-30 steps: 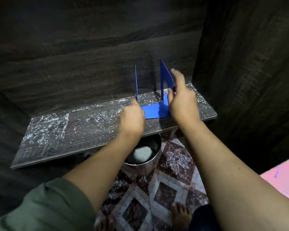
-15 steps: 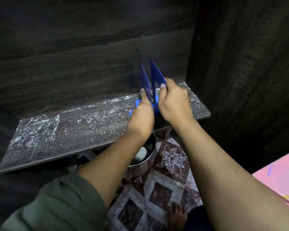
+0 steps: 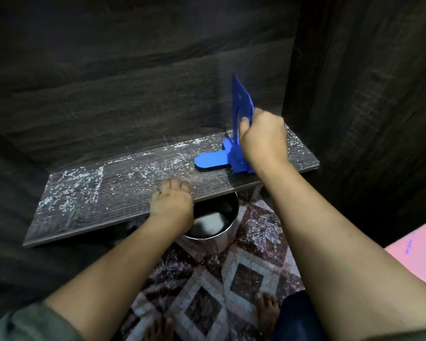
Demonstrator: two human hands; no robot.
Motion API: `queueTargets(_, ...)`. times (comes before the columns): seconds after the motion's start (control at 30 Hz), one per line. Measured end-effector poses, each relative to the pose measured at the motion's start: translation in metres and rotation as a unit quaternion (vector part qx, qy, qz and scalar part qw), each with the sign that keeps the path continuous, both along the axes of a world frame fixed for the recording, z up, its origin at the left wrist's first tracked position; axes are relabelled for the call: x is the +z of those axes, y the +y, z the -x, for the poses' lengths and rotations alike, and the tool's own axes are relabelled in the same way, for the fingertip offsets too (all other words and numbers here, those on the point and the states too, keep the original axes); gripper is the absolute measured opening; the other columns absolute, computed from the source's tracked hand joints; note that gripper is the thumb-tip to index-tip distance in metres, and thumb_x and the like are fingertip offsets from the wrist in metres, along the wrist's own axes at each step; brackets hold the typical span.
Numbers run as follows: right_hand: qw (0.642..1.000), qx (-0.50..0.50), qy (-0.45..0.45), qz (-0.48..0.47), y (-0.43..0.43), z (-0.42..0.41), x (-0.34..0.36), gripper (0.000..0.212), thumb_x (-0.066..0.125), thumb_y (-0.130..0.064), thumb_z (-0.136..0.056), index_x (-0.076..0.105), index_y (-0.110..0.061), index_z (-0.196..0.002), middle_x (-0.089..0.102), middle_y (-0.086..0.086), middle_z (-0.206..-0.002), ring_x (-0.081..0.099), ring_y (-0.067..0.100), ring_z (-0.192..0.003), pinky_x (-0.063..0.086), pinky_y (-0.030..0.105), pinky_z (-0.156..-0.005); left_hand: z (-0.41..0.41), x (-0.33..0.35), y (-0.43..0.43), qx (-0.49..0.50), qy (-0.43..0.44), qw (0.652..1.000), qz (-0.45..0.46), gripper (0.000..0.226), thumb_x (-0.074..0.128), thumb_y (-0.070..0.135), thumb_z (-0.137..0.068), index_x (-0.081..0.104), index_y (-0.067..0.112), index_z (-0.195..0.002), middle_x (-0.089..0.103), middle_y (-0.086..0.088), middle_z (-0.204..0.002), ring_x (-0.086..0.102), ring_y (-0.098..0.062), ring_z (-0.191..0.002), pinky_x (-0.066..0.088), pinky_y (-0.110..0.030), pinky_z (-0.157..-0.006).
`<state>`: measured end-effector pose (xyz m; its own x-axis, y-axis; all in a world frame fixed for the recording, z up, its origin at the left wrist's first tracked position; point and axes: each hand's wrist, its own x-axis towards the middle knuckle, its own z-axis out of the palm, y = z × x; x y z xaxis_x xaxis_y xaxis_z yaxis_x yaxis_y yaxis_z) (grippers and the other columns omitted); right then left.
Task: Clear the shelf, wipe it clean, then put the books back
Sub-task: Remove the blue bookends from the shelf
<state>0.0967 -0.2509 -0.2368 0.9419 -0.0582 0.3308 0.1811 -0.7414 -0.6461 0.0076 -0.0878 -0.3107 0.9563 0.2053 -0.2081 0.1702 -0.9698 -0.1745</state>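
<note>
The dark wooden shelf point(image 3: 103, 195) carries no books and is speckled with white dust. At its right end stand the blue metal bookends point(image 3: 240, 102), pressed together, with a flat tongue point(image 3: 210, 160) lying on the board. My right hand point(image 3: 263, 136) grips their upright plates from the right. My left hand point(image 3: 171, 201) rests at the shelf's front edge, left of the bookends, fingers loosely curled and holding nothing.
Under the shelf stands a steel pot point(image 3: 221, 238) with a pale lump inside. A pink box point(image 3: 421, 257) lies at the right edge. Dark wood walls close in behind and on the right. Bare feet stand on a patterned floor point(image 3: 246, 274).
My left hand pushed the second bookend against the first, let go and drew back to the shelf's front edge. My right hand keeps its hold on the uprights.
</note>
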Motion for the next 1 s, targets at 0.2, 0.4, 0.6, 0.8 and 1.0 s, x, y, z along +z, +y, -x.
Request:
queueTargets(0.2,0.997,0.016,-0.048,0.051,0.005,0.017,0.007,0.028,0.044,-0.021,-0.099,0.063,-0.003,-0.109,0.066,0.019,-0.100,0.059,0.039,-0.093,0.039,0.038,-0.072,0.008,0.002,-0.004,-0.035,-0.015,0.999,0.007,0.061,0.050,0.026,-0.093,0.024,0.010,-0.146,0.032,-0.011,-0.144,0.026,-0.030,-0.137,0.026,-0.044,-0.110)
queueTargets(0.4,0.998,0.002,0.014,0.059,-0.013,0.030,-0.004,0.029,0.044,-0.023,-0.099,0.061,-0.002,-0.109,0.065,0.022,-0.103,0.058,0.040,-0.097,0.038,0.037,-0.074,0.010,-0.002,0.001,-0.065,-0.010,0.997,0.037,0.063,0.046,0.028,-0.098,0.017,0.012,-0.152,0.021,-0.012,-0.155,0.014,-0.030,-0.145,0.020,-0.045,-0.115)
queueTargets(0.6,0.999,-0.021,-0.025,0.040,-0.043,0.060,0.016,0.027,0.046,-0.022,-0.097,0.064,-0.006,-0.110,0.065,0.019,-0.098,0.058,0.039,-0.093,0.037,0.035,-0.072,0.012,-0.004,-0.003,-0.106,-0.034,0.992,0.060,0.060,0.039,0.035,-0.101,0.015,0.015,-0.153,0.018,-0.010,-0.157,0.013,-0.029,-0.146,0.017,-0.044,-0.119)
queueTargets(0.8,0.995,-0.011,-0.049,0.091,-0.084,0.112,-0.013,0.025,0.048,-0.021,-0.095,0.061,0.000,-0.101,0.063,0.021,-0.099,0.057,0.041,-0.089,0.037,0.041,-0.072,0.006,-0.009,-0.015,-0.150,-0.058,0.985,0.057,0.059,0.035,0.038,-0.101,0.018,0.015,-0.152,0.017,-0.013,-0.158,0.013,-0.032,-0.146,0.016,-0.045,-0.118)
queueTargets(1.0,0.992,-0.005,-0.082,0.091,-0.109,0.149,-0.080,0.027,0.051,-0.018,-0.090,0.065,-0.001,-0.106,0.062,0.023,-0.090,0.060,0.044,-0.065,0.043,0.039,-0.050,-0.012,-0.019,-0.031,-0.184,-0.083,0.978,0.046,0.062,0.036,0.046,-0.100,0.022,0.015,-0.152,0.019,-0.014,-0.157,0.013,-0.032,-0.146,0.017,-0.048,-0.116)
